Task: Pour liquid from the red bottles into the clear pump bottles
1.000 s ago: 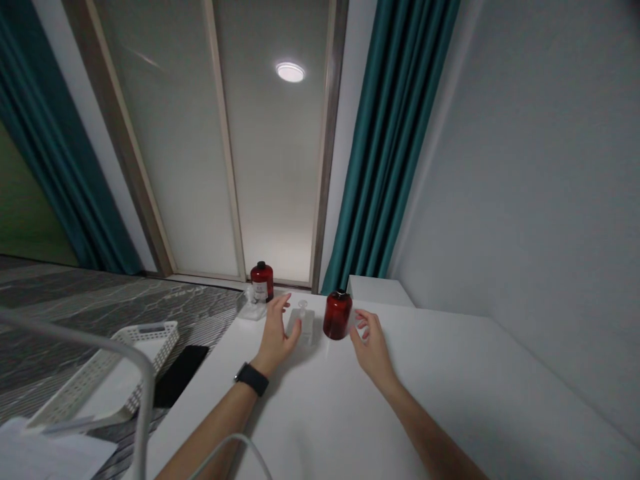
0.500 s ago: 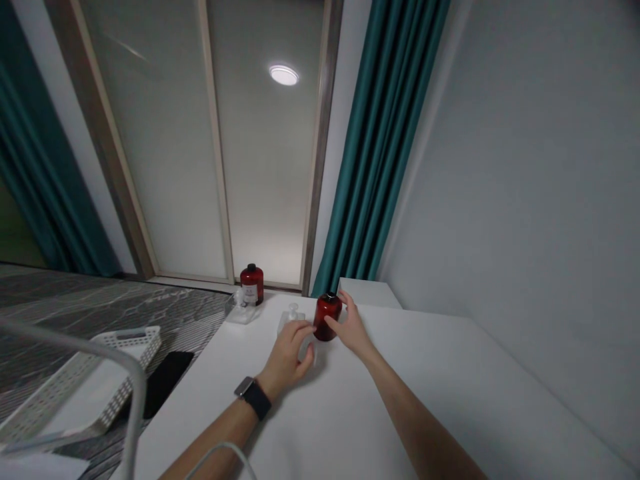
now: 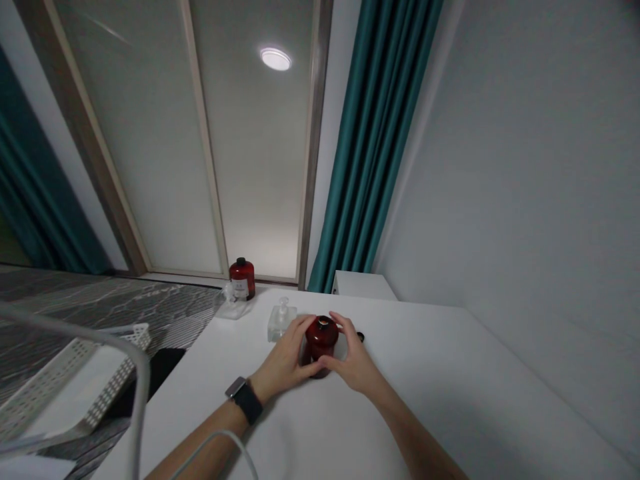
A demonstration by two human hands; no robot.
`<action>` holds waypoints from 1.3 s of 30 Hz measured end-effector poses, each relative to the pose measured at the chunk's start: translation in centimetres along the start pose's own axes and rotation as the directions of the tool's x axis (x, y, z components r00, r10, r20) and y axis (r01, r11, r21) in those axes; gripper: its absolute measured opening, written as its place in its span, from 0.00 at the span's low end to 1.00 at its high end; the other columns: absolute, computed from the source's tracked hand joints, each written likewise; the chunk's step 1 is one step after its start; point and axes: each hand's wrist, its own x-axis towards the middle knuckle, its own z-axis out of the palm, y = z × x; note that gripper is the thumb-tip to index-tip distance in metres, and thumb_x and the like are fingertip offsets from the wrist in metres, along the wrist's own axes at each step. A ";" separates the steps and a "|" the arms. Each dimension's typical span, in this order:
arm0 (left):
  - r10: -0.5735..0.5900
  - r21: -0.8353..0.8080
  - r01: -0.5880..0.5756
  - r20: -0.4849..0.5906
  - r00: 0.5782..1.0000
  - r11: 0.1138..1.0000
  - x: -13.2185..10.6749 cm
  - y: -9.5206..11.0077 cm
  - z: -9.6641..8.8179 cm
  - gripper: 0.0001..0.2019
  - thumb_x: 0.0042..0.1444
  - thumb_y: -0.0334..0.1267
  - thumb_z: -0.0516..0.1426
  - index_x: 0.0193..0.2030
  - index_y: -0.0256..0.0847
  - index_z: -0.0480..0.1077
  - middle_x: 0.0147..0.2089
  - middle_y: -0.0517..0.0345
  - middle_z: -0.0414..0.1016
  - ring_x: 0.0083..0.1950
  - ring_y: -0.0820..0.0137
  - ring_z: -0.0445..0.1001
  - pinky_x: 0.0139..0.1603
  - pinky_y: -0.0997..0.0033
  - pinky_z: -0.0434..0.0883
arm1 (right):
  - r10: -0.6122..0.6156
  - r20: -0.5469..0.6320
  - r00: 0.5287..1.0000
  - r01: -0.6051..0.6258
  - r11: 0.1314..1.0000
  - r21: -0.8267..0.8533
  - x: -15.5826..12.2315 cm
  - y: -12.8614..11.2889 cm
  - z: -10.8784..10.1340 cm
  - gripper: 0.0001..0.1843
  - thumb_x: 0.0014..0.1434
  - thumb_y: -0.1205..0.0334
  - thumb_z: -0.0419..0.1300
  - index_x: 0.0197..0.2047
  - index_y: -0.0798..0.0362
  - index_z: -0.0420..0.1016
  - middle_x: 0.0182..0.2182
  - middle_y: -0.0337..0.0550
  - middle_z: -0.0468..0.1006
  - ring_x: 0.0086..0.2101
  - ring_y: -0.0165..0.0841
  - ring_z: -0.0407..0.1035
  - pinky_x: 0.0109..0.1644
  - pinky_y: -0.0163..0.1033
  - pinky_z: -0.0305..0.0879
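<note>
A dark red bottle stands near the middle of the white table, between my two hands. Its neck faces up and looks uncapped, showing a pale ring inside. My left hand, with a dark watch on the wrist, curves around the bottle's left side. From the right, my right hand wraps it with thumb and fingers. The thumbs come close together at the front and hide part of the bottle. Just beyond my right hand lies a small black round thing, perhaps a cap.
A clear glass bottle stands behind my left hand. Farther left are another clear glass bottle and a labelled red bottle with a black cap. A white basket sits beyond the left table edge. A grey cable crosses at left.
The red bottle has come nearer to me and slightly left. My left hand, apart from it or barely touching before, now closes around it too. The black round thing has come into view.
</note>
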 end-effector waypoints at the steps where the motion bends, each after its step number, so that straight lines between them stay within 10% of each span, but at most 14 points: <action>1: 0.002 -0.009 -0.002 0.000 1.000 1.000 0.0 0.0 0.0 0.38 0.57 0.39 0.63 0.70 0.42 0.48 0.66 0.39 0.60 0.67 0.51 0.62 0.67 0.44 0.65 | -0.023 0.008 1.000 0.023 0.999 -0.043 0.0 0.3 -0.3 0.40 0.53 0.64 0.66 0.67 0.45 0.57 0.61 0.48 0.67 0.61 0.43 0.62 0.65 0.53 0.59; 6: -0.014 -0.011 0.014 -0.012 1.000 1.000 0.1 0.1 -0.2 0.36 0.58 0.37 0.61 0.70 0.42 0.49 0.67 0.39 0.61 0.67 0.50 0.63 0.68 0.42 0.63 | 0.090 -0.128 0.988 -0.131 0.922 -0.365 0.6 3.3 -3.4 0.25 0.61 0.70 0.50 0.61 0.48 0.64 0.48 0.47 0.73 0.48 0.38 0.70 0.53 0.45 0.68; 18: -0.035 -0.013 0.035 -0.001 0.999 0.999 0.2 0.1 -0.2 0.35 0.59 0.37 0.59 0.70 0.42 0.49 0.66 0.40 0.61 0.67 0.51 0.63 0.68 0.42 0.63 | 0.258 -0.218 0.941 -0.337 0.746 -0.574 -0.4 6.0 -4.0 0.16 0.50 0.72 0.60 0.42 0.48 0.75 0.40 0.46 0.73 0.47 0.44 0.64 0.51 0.47 0.54; 30: -0.047 -0.092 0.049 0.020 0.999 0.995 -0.2 0.7 0.1 0.36 0.59 0.35 0.60 0.70 0.43 0.47 0.68 0.40 0.59 0.68 0.48 0.61 0.67 0.39 0.63 | 0.140 -0.322 0.936 -0.169 0.984 -0.064 1.0 1.7 -2.8 0.10 0.62 0.59 0.54 0.46 0.49 0.68 0.37 0.43 0.76 0.38 0.36 0.71 0.45 0.43 0.67; 39: 0.049 -0.162 -0.050 -0.007 0.999 0.985 -0.1 1.7 0.8 0.32 0.59 0.37 0.62 0.67 0.46 0.53 0.65 0.41 0.62 0.67 0.51 0.63 0.66 0.43 0.65 | 0.093 -0.327 0.940 -0.004 0.965 0.263 0.2 -2.4 -1.2 0.07 0.62 0.56 0.60 0.40 0.49 0.69 0.41 0.46 0.81 0.43 0.38 0.77 0.49 0.45 0.72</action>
